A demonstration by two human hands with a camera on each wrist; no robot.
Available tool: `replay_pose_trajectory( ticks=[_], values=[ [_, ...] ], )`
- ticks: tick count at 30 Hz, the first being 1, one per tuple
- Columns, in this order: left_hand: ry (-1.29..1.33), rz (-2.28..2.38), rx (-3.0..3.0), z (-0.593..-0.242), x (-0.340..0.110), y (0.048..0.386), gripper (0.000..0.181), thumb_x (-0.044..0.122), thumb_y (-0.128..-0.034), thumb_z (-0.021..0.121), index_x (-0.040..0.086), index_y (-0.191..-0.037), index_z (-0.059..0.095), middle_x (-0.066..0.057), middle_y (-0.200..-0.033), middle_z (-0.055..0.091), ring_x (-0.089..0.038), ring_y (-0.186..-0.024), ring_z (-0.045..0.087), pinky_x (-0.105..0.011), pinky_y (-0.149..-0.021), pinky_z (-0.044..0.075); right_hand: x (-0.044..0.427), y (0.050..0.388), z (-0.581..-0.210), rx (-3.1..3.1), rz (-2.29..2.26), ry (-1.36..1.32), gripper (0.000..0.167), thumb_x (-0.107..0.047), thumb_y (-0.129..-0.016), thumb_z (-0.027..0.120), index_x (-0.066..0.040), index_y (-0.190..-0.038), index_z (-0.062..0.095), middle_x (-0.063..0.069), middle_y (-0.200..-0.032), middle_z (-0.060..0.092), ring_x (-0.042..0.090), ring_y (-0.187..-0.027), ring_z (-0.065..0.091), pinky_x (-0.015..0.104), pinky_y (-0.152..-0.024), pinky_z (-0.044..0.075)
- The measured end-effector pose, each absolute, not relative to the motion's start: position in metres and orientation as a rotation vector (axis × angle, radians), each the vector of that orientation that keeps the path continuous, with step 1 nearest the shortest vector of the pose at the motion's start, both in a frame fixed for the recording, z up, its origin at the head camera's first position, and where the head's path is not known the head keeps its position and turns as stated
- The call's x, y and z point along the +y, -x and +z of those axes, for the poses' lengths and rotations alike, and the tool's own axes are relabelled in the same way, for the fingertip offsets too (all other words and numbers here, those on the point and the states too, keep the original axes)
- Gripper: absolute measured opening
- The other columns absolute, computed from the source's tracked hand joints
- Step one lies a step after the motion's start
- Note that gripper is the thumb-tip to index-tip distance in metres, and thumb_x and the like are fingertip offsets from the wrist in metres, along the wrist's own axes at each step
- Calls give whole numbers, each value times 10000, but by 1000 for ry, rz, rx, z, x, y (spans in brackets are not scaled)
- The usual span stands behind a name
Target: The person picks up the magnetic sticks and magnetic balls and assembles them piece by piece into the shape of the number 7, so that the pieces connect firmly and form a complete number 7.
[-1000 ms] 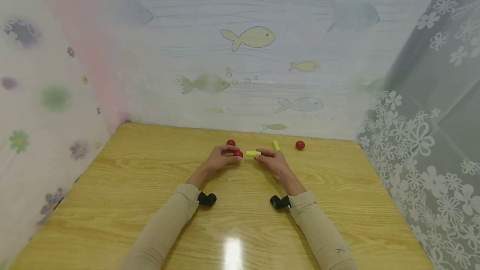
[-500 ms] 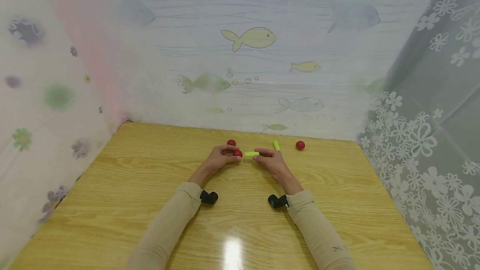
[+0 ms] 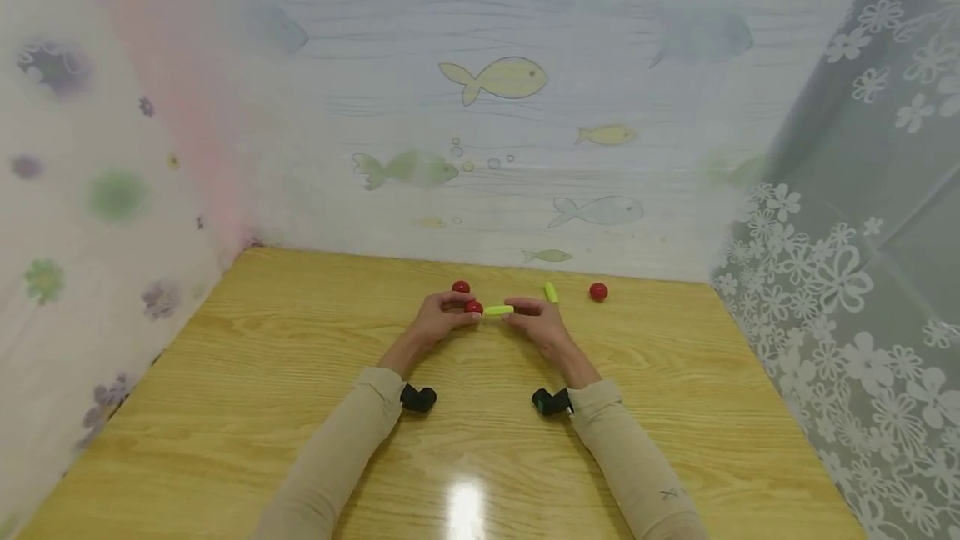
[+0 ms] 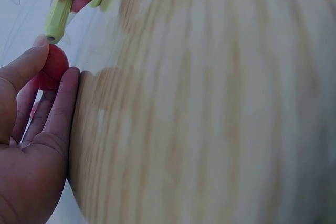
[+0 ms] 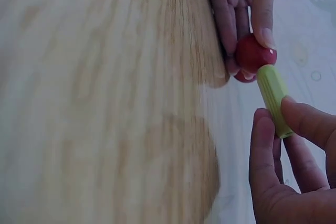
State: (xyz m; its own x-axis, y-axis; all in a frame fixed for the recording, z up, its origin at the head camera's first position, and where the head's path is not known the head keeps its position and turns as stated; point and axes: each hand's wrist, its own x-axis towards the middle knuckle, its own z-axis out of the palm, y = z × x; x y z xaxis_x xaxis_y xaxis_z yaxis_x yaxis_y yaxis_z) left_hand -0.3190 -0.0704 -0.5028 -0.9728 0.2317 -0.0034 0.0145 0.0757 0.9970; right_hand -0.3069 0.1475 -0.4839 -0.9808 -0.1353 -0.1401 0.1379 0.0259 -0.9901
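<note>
My left hand (image 3: 437,320) grips a red ball (image 3: 473,307) between thumb and fingers. A yellow-green ribbed stick (image 3: 497,310) is pinched at one end by my right hand (image 3: 542,325); its far end meets the ball. The right wrist view shows the stick (image 5: 273,94) against the ball (image 5: 254,54), with the right thumb and fingers around its lower part. In the left wrist view, the stick's end with a small dark hole (image 4: 56,22) is at the ball (image 4: 54,67), beside the left thumb tip.
Behind the left hand lies a second red ball (image 3: 461,287). Another yellow-green stick (image 3: 551,292) lies just beyond the right hand, and a third red ball (image 3: 598,292) is to its right. A fish-patterned curtain (image 3: 480,132) hangs along the table's (image 3: 480,373) back edge.
The right hand has moved slightly left with its stick, closing the gap to the ball. The left hand keeps its grip and has hardly moved.
</note>
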Motion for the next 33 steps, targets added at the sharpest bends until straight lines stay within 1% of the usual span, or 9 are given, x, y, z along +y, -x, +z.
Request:
replay_pose_trajectory(
  ticks=[7,11,14,20,24,30,33],
  values=[
    [-236,2006,2201,-503,-71,318,459,142,-813,763,3,-1223,609,-170,-1212,598,-266,-1118,581,-312,-864,506,145,310,-484,2124,-2033,5,363,17,-841,688,74,-1191,613,222,-1180,582,103,-851,603,211,-738,509],
    [-263,2005,2193,-502,-71,318,488,146,-826,751,-21,-1252,580,-205,-1239,574,-297,-1142,563,-324,-884,497,144,311,-483,2134,-2022,-13,358,17,-845,685,76,-1190,612,214,-1170,581,99,-849,601,209,-733,510],
    [-271,2024,2178,-503,-70,318,497,131,-826,749,-36,-1259,571,-218,-1239,570,-305,-1139,565,-322,-876,501,144,310,-482,2124,-2032,-15,359,29,-849,675,84,-1196,603,213,-1155,584,107,-851,608,214,-740,515],
    [-231,2046,2174,-502,-70,318,438,102,-804,765,6,-1208,625,-171,-1193,608,-248,-1089,601,-284,-837,513,144,310,-481,2110,-2035,-29,330,53,-863,645,87,-1188,602,193,-1115,598,130,-852,632,241,-769,526],
    [-222,2051,2181,-503,-70,320,426,110,-799,771,24,-1195,643,-144,-1180,619,-229,-1071,609,-285,-833,514,144,312,-481,2126,-2027,-30,293,63,-867,633,92,-1158,612,184,-1078,605,148,-861,635,260,-781,530],
    [-210,2034,2208,-502,-70,321,440,164,-798,778,57,-1205,651,-111,-1192,619,-220,-1079,595,-306,-858,501,144,314,-482,2147,-2010,-36,267,65,-857,646,84,-1123,633,177,-1048,615,150,-842,632,246,-758,531],
    [-207,2013,2228,-504,-70,320,463,205,-799,780,64,-1220,645,-103,-1184,625,-212,-1072,585,-297,-860,489,144,313,-483,2197,-1962,-29,263,49,-856,654,87,-1116,636,174,-1046,619,141,-838,624,242,-750,530]
  ],
)
